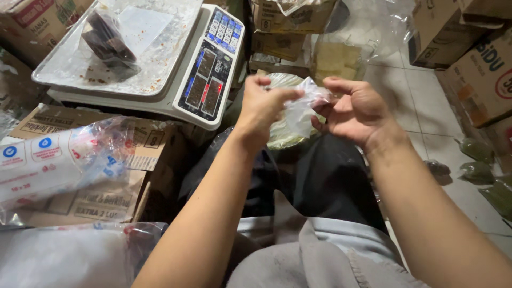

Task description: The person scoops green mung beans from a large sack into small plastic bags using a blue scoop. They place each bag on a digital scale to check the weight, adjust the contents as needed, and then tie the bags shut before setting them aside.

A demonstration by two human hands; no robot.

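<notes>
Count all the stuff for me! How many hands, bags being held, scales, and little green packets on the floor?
Hands: 2, left hand and right hand
Small clear plastic bag held by both hands: 1
Weighing scale: 1
Green packets on the floor tiles at right: 3 in view
Total: 7

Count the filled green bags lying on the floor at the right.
3, stacked along the right edge: top green bag, middle green bag, bottom green bag, which the frame cuts off. More may lie out of view or behind the right arm.
</notes>
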